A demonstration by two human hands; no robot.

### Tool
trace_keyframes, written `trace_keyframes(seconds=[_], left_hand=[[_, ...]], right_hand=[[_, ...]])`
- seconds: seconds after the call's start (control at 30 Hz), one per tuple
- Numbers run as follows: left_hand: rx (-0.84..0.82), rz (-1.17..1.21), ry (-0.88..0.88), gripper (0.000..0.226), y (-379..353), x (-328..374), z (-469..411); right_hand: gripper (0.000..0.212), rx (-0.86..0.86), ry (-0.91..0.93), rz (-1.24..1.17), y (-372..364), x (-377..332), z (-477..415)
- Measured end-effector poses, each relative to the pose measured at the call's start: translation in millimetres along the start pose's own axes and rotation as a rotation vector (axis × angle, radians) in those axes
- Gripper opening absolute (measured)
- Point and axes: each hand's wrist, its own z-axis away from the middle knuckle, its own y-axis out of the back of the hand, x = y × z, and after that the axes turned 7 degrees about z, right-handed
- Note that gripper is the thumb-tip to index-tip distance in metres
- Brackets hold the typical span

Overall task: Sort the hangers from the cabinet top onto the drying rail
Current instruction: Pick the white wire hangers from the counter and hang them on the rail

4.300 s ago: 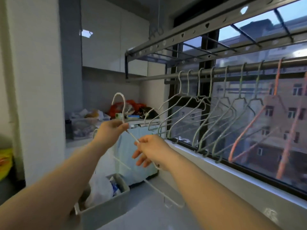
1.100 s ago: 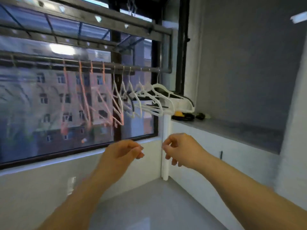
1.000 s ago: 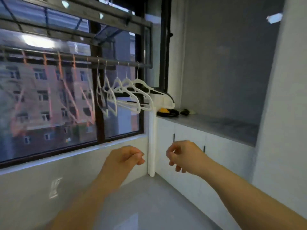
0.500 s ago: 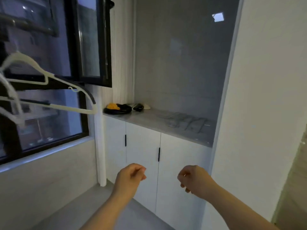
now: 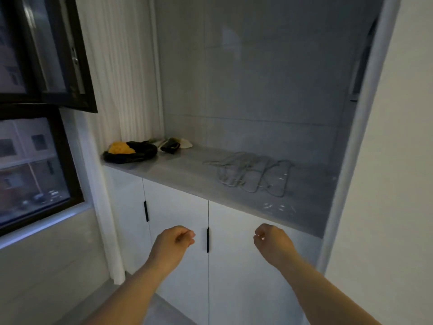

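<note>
Several pale grey hangers [image 5: 253, 174] lie flat in a loose pile on the grey cabinet top [image 5: 182, 177], towards its right side. My left hand [image 5: 174, 242] and my right hand [image 5: 271, 242] hang in front of the white cabinet doors, below the top's front edge. Both are loosely curled with nothing in them. The drying rail is out of view.
A black and yellow bundle [image 5: 130, 151] and small dark and pale items [image 5: 174, 145] sit at the cabinet top's back left. A black-framed window [image 5: 46, 109] is on the left, with an open sash jutting inward. A white wall [image 5: 386, 184] closes the right side.
The view has swung right from the rail of hung hangers to the cabinet. My hands held a hanger earlier, are now empty, and have dropped lower in front of the doors.
</note>
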Motion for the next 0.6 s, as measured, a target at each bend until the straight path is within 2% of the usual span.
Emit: trace_keyframes(seconds=[0.13,0.23,0.37,0.6], left_hand=[[0.034,-0.029,0.084,0.029,-19,-23,-58],[0.038,-0.075,0.136,0.022,-34,-32,-94],[0.063,-0.101,0.100,0.025,-49,-35,-131],[0.209,-0.031,0.016,0.012,-80,-22,-216]], right_hand=[[0.033,0.062,0.015,0.112,-12,6,-91],[0.040,0.058,0.083,0.216,-24,15,-150],[0.055,-0.013,0.142,0.272,-37,32,-206],[0.056,0.000,0.198,0.239,-54,46,-237]])
